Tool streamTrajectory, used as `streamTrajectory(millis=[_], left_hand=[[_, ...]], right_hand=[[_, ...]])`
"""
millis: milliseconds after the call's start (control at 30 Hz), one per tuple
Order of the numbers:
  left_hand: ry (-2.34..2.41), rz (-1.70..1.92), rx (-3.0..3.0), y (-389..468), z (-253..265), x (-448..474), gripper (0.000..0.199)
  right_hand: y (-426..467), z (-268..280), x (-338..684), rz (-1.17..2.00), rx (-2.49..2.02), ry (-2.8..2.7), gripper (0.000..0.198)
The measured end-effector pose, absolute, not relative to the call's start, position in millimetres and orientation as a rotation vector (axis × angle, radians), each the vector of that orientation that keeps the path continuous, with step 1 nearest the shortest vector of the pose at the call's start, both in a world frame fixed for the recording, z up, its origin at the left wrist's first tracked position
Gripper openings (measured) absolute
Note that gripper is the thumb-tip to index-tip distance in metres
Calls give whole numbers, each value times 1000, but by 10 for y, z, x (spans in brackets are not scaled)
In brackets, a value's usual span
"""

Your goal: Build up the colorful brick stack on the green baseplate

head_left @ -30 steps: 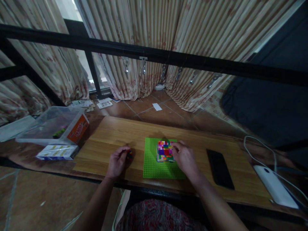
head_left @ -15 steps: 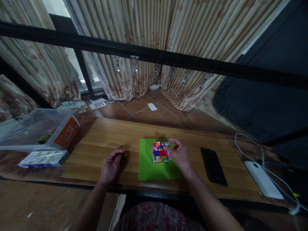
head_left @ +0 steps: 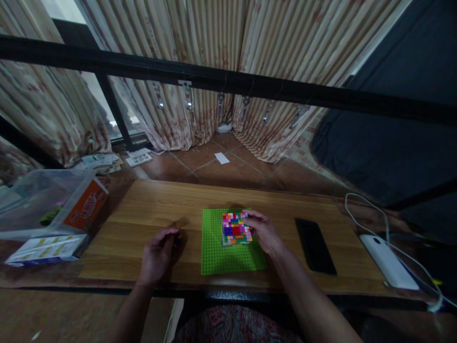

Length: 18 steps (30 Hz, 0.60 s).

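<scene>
A square block of multicoloured toy bricks is built up on a green studded baseplate lying on the wooden tabletop. The fingers of my right hand are bent together over the block's upper right part, the tips at its top; whether a small brick is between them is hidden. Left of the baseplate, my left hand rests low over the table, its fingers curled. A few tiny dark and coloured bricks show at its fingertips, in shadow.
A black phone lies right of the baseplate, with a white power strip and its cable beyond. At the left are a clear plastic bin and a white-and-yellow box. A black metal bar crosses above the table's far side.
The view has shifted slightly. My right fingertips have moved a little over the top of the brick block. My left hand keeps its curled pose beside the baseplate.
</scene>
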<state>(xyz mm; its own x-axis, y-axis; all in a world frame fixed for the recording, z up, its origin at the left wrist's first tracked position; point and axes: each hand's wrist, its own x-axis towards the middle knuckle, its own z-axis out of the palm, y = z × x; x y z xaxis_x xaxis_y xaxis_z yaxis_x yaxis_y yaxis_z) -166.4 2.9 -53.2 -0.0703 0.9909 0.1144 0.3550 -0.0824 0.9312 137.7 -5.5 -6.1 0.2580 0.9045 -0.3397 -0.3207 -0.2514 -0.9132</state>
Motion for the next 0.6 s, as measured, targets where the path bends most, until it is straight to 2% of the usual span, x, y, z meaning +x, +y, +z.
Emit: streamTrajectory(millis=[233, 600], left_hand=[[1504, 1149, 1473, 33, -489, -1644, 29], [1458, 1208, 1450, 26, -462, -1629, 29]], right_hand=[[-26, -111, 1393, 1349, -1290, -582, 41], [-95, -205, 1398, 1260, -1228, -699, 47]])
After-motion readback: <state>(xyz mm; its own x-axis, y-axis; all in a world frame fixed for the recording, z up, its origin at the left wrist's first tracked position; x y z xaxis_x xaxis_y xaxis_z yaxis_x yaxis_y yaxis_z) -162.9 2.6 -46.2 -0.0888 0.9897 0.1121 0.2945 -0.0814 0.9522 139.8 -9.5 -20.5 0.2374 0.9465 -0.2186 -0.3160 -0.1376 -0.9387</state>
